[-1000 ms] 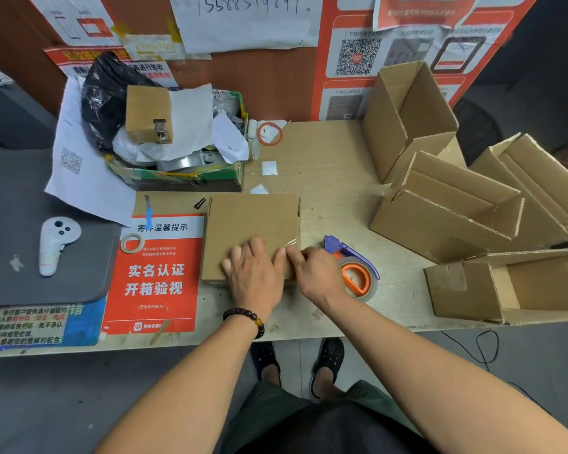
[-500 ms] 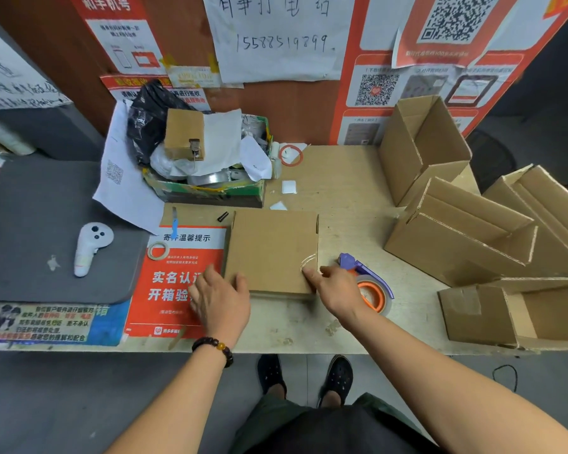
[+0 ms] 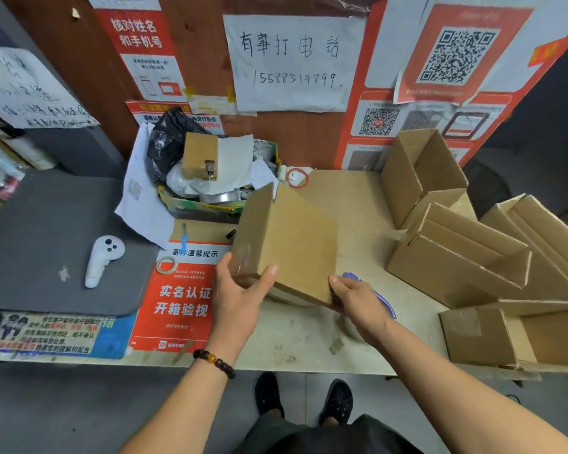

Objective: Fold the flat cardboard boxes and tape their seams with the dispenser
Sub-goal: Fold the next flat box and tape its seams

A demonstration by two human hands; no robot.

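Box, a plain brown cardboard carton (image 3: 295,244), has come up off the wooden table (image 3: 358,204) at frame centre, tilted; left hand (image 3: 240,290) grips its near-left corner, right hand (image 3: 358,299) pinches its near-right corner; purple tape dispenser (image 3: 379,296) lies behind that hand, so taping looks finished

A light wooden table (image 3: 358,204) stands against a brown wall (image 3: 204,60) covered with red posters (image 3: 138,44), a handwritten white paper (image 3: 292,63) and QR code sheets (image 3: 459,54). A grey mat (image 3: 46,244) lies at left. The floor (image 3: 79,407) below is grey.
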